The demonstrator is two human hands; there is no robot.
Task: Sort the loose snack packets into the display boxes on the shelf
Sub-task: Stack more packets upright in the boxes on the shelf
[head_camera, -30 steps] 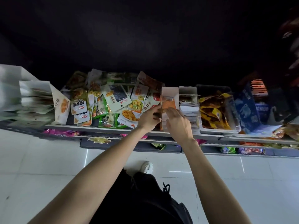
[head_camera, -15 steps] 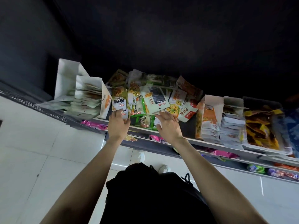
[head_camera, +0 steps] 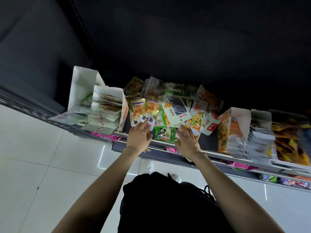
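Along the shelf [head_camera: 218,153] edge, seen from the head camera, a heap of loose snack packets [head_camera: 170,106] is noted — glossy, flat pouches in yellow, green, white and orange, overlapping at odd angles. To its left, two white cardboard display boxes [head_camera: 109,108] with slanted side walls are filled with stacked flat packets; to its right, a further orange-printed box [head_camera: 235,130] and a clear tray of yellow pouches [head_camera: 291,145] are seen. The left hand [head_camera: 138,137] is laid on a yellow packet with a white label [head_camera: 144,115], fingers extended against it; a firm grip cannot be confirmed. The right hand [head_camera: 187,141] is spread flat — fingers straight — over the green and white packets. Pale glazed floor tiles [head_camera: 33,157] lie below.
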